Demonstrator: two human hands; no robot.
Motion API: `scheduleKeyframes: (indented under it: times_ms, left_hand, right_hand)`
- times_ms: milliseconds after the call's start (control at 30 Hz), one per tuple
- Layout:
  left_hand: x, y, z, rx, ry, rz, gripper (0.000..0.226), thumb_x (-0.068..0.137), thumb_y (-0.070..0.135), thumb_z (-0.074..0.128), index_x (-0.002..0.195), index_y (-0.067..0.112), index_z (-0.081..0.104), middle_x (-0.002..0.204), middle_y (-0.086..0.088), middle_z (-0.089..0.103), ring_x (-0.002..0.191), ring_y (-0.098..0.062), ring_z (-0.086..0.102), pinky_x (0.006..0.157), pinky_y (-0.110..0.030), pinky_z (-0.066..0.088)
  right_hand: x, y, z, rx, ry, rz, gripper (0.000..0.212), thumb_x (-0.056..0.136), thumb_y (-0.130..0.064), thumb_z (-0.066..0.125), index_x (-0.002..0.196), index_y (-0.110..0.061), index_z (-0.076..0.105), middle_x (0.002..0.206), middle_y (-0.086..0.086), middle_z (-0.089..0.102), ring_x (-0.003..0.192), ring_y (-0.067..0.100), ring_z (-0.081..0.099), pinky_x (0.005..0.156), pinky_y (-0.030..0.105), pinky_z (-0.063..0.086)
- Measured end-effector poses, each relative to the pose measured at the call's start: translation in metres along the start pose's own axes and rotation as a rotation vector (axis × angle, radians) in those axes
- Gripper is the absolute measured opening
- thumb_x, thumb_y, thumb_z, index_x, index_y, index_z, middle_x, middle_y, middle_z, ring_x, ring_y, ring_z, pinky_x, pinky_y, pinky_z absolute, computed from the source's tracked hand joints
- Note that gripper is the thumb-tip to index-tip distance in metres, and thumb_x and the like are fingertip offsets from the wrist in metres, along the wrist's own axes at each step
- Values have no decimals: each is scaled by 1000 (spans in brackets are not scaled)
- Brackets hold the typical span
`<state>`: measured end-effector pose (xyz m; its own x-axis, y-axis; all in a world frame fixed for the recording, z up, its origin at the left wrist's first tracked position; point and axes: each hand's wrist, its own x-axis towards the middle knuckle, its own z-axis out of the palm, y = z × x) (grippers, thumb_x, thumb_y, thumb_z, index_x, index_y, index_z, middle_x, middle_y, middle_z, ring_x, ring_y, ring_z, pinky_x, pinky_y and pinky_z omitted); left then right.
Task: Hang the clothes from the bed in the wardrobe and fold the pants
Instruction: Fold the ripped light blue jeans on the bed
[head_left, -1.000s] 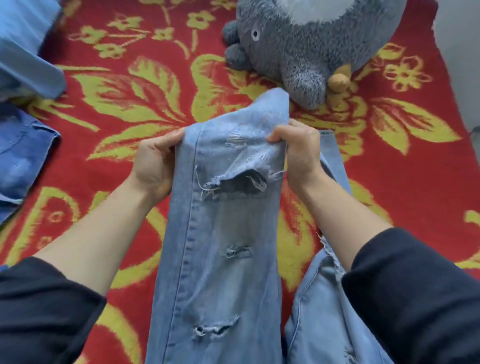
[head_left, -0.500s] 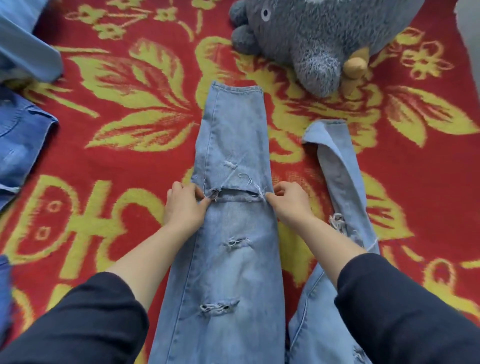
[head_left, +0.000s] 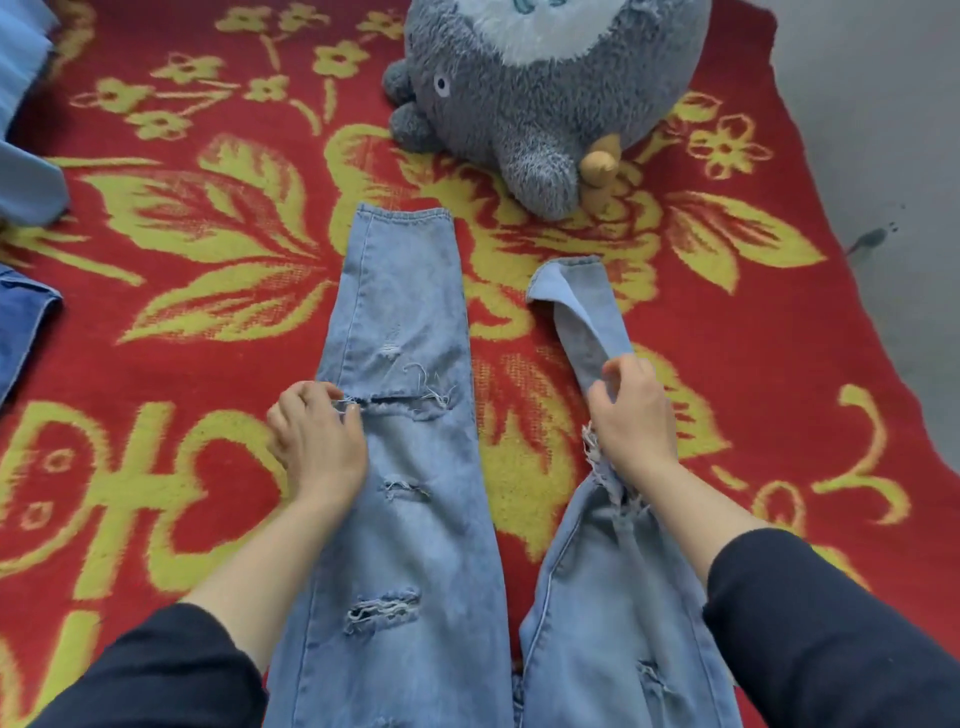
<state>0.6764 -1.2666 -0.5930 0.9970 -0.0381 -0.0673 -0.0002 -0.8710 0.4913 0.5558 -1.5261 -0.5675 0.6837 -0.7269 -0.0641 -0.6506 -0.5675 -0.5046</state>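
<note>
Light blue ripped jeans (head_left: 410, 545) lie on the red and yellow blanket (head_left: 208, 415), legs pointing away from me. The left leg is spread flat, hem near the plush toy. My left hand (head_left: 317, 441) holds that leg's left edge at the big knee rip, fingers curled on the frayed threads. The right leg (head_left: 587, 312) is twisted, its lower part folded over on itself. My right hand (head_left: 631, 415) pinches that folded lower part just above the leg's frayed rip.
A grey plush toy (head_left: 524, 93) sits at the far middle of the blanket. Darker blue denim (head_left: 21, 322) lies at the left edge, and light blue cloth (head_left: 26, 171) at the top left. Bare grey floor (head_left: 883, 156) runs along the right.
The raised left leg came down flat on the blanket. My right hand left that leg's right edge and moved over to the twisted right leg. My left hand stayed at the knee rip.
</note>
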Motion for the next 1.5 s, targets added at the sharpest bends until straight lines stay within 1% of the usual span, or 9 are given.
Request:
scheduleKeyframes:
  times_ms: [167, 433, 567, 700, 833, 933, 1133, 1267, 1500]
  left_hand:
    - [-74, 54, 38, -123, -320, 445, 14, 92, 16, 58, 104, 10, 61, 105, -6, 58, 104, -25, 48, 90, -32, 36]
    - [-130, 118, 96, -444, -684, 30, 10, 93, 25, 59, 97, 19, 67, 92, 4, 70, 85, -8, 62, 74, -18, 46]
    - [-127, 136, 92, -518, -812, -150, 2, 84, 17, 70, 86, 16, 71, 81, 4, 70, 68, -4, 59, 55, -9, 42]
    - [-119, 147, 89, -408, -911, -220, 17, 83, 12, 63, 65, 14, 62, 56, 2, 51, 49, -10, 42, 43, -17, 31]
    - [-114, 163, 100, -396, -880, -204, 14, 80, 11, 61, 66, 15, 64, 68, -1, 59, 54, -4, 48, 49, -15, 37]
    - [-105, 183, 117, -597, -830, -305, 18, 79, 28, 68, 89, 14, 73, 93, 3, 68, 88, -8, 59, 81, -28, 46]
    - [-89, 229, 139, -699, -801, -240, 15, 85, 33, 70, 89, 18, 72, 67, 13, 68, 54, 4, 58, 44, -9, 43]
    - [-65, 251, 124, -824, -946, -271, 14, 86, 28, 69, 90, 16, 75, 84, -10, 75, 66, -19, 70, 57, -28, 56]
    - [-2, 244, 85, -934, -675, 65, 24, 90, 2, 60, 96, 22, 72, 87, 1, 75, 78, -11, 71, 63, -18, 53]
  right_hand:
    - [-11, 63, -22, 143, 29, 347, 6, 89, -16, 54, 90, -15, 60, 100, 8, 64, 81, 23, 52, 68, 30, 33]
    - [-3, 64, -15, 144, -238, -41, 27, 87, -32, 64, 69, -19, 49, 71, -5, 45, 65, 11, 42, 62, 29, 35]
    - [23, 81, -34, 685, 13, 457, 28, 94, -14, 51, 67, -9, 53, 67, 9, 48, 68, 18, 42, 55, 28, 31]
    - [25, 161, -57, 556, 98, 926, 30, 92, -8, 49, 111, 14, 59, 110, 25, 63, 103, 38, 60, 78, 35, 42]
    - [30, 179, -61, 382, -52, 747, 16, 76, -14, 65, 84, 0, 63, 79, 13, 61, 73, 27, 54, 61, 31, 36]
    - [54, 167, -58, 545, 41, 714, 37, 72, -21, 74, 99, -10, 49, 88, 7, 53, 79, 21, 49, 67, 30, 35]
    - [89, 150, -64, 895, 13, 846, 43, 70, -30, 79, 98, -4, 59, 97, 7, 62, 82, 25, 59, 77, 38, 51]
    - [112, 126, -78, 1011, -142, 682, 26, 76, -12, 73, 99, -4, 66, 94, 13, 67, 84, 27, 65, 81, 37, 51]
    - [148, 79, -96, 1105, -128, 417, 22, 78, 0, 67, 99, 5, 69, 89, 15, 71, 76, 25, 68, 72, 37, 55]
